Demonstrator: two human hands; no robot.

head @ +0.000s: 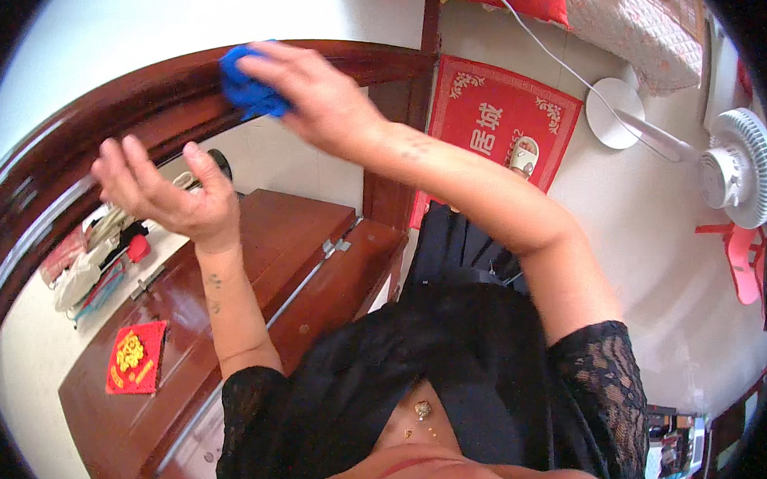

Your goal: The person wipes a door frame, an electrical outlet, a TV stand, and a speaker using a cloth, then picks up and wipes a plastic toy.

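Note:
A blue cloth [251,86] is bunched under the fingers of my right hand [322,100], pressed on the dark red wooden door frame [184,76]. My left hand [171,196] is raised near the lower left stretch of the same frame, fingers spread, with nothing in it; its fingertips overlap the frame's edge, and whether they touch it I cannot tell. Beneath my left forearm stands a brown-red wooden door [293,228] with a metal strip along its edge and a red and yellow decoration [136,358] on its face.
Bags and cloths [92,270] hang on the wall beyond the doorway. A red doormat [493,125] with white writing lies on the floor, a slipper on it. To the right are a white standing fan [728,173] with its cord, a pink-red plastic item [740,258] and a quilted cover [641,38].

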